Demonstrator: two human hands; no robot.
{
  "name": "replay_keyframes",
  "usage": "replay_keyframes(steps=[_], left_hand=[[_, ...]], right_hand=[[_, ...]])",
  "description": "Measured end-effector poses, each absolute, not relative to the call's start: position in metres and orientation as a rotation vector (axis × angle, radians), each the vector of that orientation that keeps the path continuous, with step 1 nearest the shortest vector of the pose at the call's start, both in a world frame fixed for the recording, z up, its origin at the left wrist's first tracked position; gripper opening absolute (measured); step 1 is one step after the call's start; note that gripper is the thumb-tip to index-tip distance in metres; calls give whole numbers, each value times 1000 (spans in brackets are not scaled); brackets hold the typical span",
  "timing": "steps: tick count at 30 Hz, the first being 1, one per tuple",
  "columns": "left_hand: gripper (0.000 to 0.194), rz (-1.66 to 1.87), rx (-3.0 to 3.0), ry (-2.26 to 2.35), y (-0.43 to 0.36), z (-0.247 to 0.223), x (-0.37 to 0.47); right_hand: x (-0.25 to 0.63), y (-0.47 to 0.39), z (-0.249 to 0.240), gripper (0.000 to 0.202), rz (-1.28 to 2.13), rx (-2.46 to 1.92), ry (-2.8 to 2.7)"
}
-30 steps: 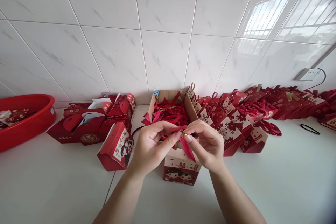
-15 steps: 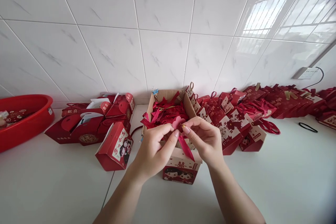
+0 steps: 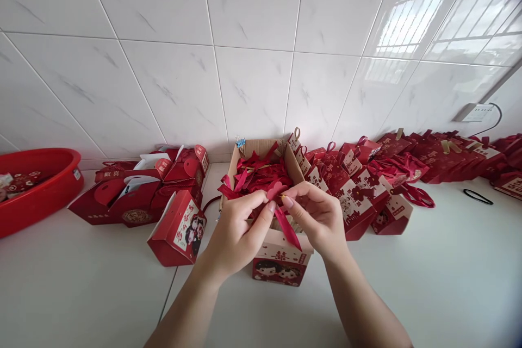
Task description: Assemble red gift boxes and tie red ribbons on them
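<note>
My left hand [image 3: 242,231] pinches a red flower-shaped piece [image 3: 275,190] between thumb and fingertips. A dark red ribbon [image 3: 287,229] hangs down from between my hands. Close beside it, my right hand [image 3: 318,217] has its thumb and finger pressed together on a tiny gold-coloured piece [image 3: 284,196]. Below them stands a small red and cream box [image 3: 280,269] with two cartoon faces on its front; my hands partly cover its top. Behind my hands, a cardboard box [image 3: 295,166] holds many loose red ribbons [image 3: 263,171].
Red gift boxes [image 3: 136,198] are grouped at the left, with one cartoon-printed box [image 3: 179,228] in front. A red basin [image 3: 41,196] is at the far left. More red boxes [image 3: 354,206] line the wall at the right, near a black loop [image 3: 478,197].
My right fingertips have shifted slightly left toward the flower-shaped piece, with the tiny gold-coloured piece. The view has moved very slightly.
</note>
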State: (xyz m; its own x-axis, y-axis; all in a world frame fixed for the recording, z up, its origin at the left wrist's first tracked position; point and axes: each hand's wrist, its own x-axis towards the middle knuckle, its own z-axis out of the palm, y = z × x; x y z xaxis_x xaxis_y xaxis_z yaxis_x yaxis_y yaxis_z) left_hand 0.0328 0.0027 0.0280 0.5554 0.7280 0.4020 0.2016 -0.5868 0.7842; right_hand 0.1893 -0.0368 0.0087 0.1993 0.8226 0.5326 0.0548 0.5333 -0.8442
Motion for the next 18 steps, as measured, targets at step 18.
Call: replay_keyframes(steps=[18], left_hand=[[30, 882, 2203, 707, 4, 26, 31]], right_hand=[[192, -32, 8, 21, 816, -856, -1232]])
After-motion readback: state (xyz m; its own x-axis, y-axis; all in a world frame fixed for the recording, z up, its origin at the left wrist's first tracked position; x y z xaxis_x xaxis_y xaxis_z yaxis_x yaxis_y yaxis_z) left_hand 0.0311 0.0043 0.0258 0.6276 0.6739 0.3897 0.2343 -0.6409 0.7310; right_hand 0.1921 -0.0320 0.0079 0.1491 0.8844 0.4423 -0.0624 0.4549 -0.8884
